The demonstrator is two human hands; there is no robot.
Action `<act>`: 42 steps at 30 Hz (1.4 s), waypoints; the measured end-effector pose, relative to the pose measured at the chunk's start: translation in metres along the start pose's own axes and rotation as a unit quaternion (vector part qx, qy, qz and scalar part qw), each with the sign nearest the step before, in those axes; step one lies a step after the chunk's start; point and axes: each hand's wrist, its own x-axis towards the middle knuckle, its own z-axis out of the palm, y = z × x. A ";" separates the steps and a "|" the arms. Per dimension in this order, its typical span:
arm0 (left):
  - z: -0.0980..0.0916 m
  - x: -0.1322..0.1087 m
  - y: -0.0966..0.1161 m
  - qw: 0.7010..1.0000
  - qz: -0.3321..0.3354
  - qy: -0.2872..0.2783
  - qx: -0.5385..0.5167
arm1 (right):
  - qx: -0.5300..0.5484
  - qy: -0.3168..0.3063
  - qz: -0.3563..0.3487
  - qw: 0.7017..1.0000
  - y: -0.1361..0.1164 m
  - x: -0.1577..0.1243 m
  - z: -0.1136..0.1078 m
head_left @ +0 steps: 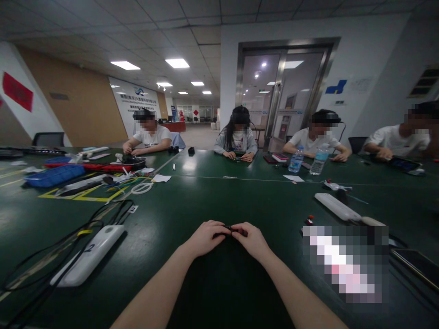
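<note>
Just above the green table [192, 201], my left hand [208, 238] and my right hand [252, 241] meet in the middle of the view. Between their fingertips is a small dark object [228, 227], largely covered by the fingers, so its kind cannot be made out. Both hands are closed, thumbs and fingers pinched together around it. The backs of the hands face up, and the forearms reach in from the bottom edge.
To the left lies a white power bank marked 2 [91, 256] with black cables. Beyond it are a blue tray [56, 176] and a coiled white cable [141, 188]. Right are a white device [338, 207], a phone [416, 265] and water bottles [319, 160]. Several people sit opposite.
</note>
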 end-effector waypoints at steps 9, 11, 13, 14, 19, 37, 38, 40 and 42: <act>-0.029 -0.017 -0.063 0.970 -0.206 0.105 0.075 | 0.111 0.111 0.080 0.984 0.037 0.002 -0.030; -0.040 -0.025 -0.080 0.931 -0.322 0.138 0.099 | 0.101 0.141 0.098 0.980 0.044 0.003 -0.039; -0.051 -0.035 -0.092 0.884 -0.419 0.168 0.124 | 0.100 0.167 0.112 0.974 0.048 0.005 -0.045; -0.056 -0.040 -0.097 0.863 -0.452 0.179 0.138 | 0.100 0.174 0.115 0.973 0.048 0.005 -0.046; -0.072 -0.062 -0.112 0.818 -0.495 0.210 0.204 | 0.086 0.162 0.122 0.975 0.047 0.005 -0.045; -0.065 -0.066 -0.145 0.813 -0.464 0.326 0.135 | 0.042 0.110 0.129 0.985 0.049 0.006 -0.046; -0.065 -0.066 -0.145 0.812 -0.464 0.329 0.134 | 0.041 0.111 0.129 0.985 0.049 0.006 -0.046; -0.065 -0.066 -0.146 0.811 -0.465 0.330 0.131 | 0.039 0.110 0.129 0.985 0.049 0.006 -0.045; -0.065 -0.066 -0.146 0.811 -0.466 0.329 0.131 | 0.038 0.109 0.129 0.985 0.049 0.006 -0.045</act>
